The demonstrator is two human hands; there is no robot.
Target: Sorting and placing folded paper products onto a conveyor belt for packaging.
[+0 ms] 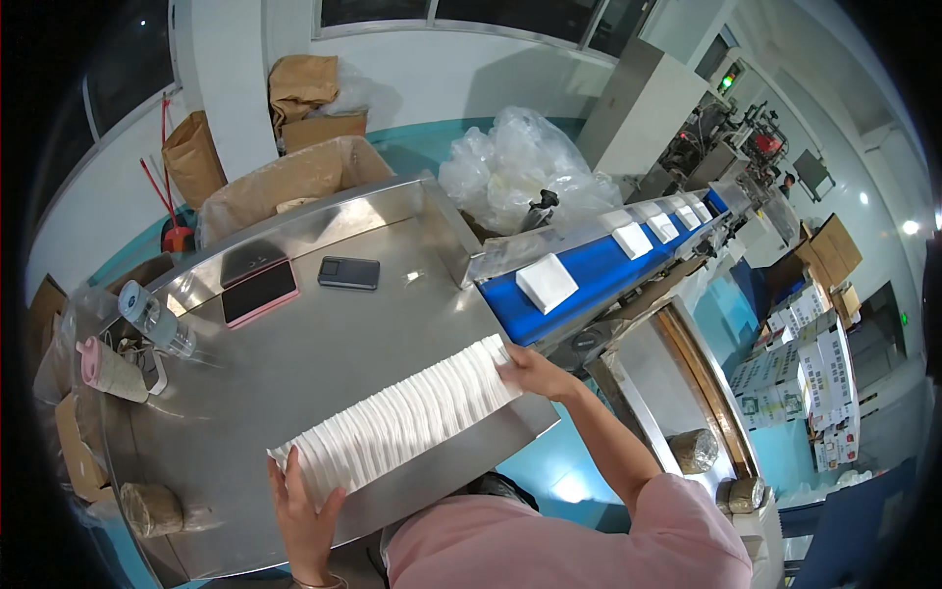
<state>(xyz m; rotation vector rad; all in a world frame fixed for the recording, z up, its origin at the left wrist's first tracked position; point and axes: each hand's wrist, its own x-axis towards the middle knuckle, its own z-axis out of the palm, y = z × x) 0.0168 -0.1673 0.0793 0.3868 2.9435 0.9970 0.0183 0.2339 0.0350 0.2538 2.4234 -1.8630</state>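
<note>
The left hand (306, 515) presses flat on the near end of a long row of white packs (402, 420) on the steel table (294, 363); the right hand (530, 373) presses the far end, near the blue belt (589, 280).

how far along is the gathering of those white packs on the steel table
Done: a long row of flat white packs already stands lined up on the stainless steel table. In hand: the left hand and right hand press against the row's two ends. Left: more white packs lie on the blue conveyor belt, not yet added to the row.
</note>
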